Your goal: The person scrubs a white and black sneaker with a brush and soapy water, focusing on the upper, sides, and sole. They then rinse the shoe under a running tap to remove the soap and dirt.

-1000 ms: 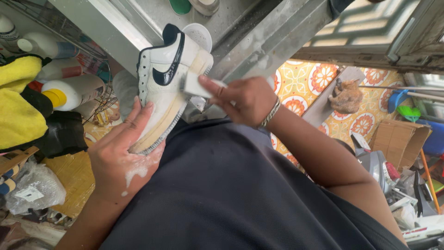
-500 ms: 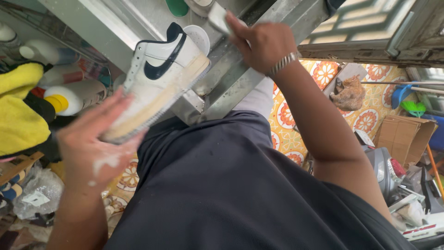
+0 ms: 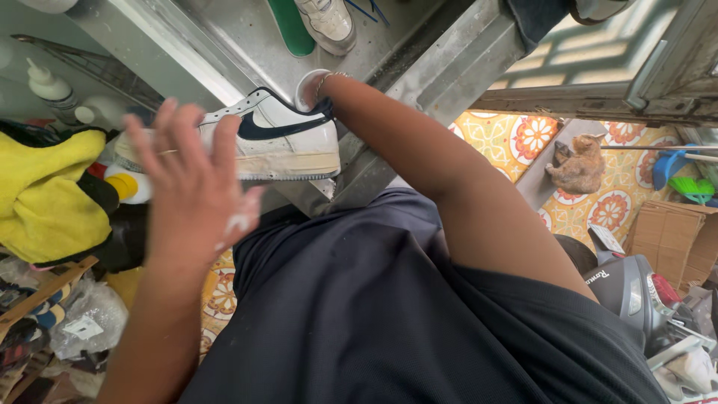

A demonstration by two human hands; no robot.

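Since half a second ago the white sneaker (image 3: 273,142) has swung from a steep tilt to lie nearly level across the upper left of centre of the frame, and the right hand (image 3: 313,91) has dropped from the top edge of the frame to behind the shoe's heel. A second ago that hand was pressing a small white block against the side of the sole; no block shows now.

Head view: the left hand (image 3: 191,179) sits at centre left, back towards the camera, fingers spread and extended. It covers the toe end of the sneaker and appears to carry it from underneath, though the contact itself is hidden behind the hand. A smear of white foam clings near the thumb. The right hand is mostly concealed behind the collar of the shoe, so I cannot tell whether it is closed on anything; only the wrist, with a thin bracelet, and the forearm running down to the right are plain. Held flat like this, the shoe presents its whole side to the camera.

The sneaker is white leather with a dark navy curved stripe and navy collar. Its sole edge is yellowed and dull, with a grey serrated tread line below. It hangs over the rim of the steel sink (image 3: 247,45), above the person's dark lap. A yellow cloth (image 3: 45,194) lies at far left.
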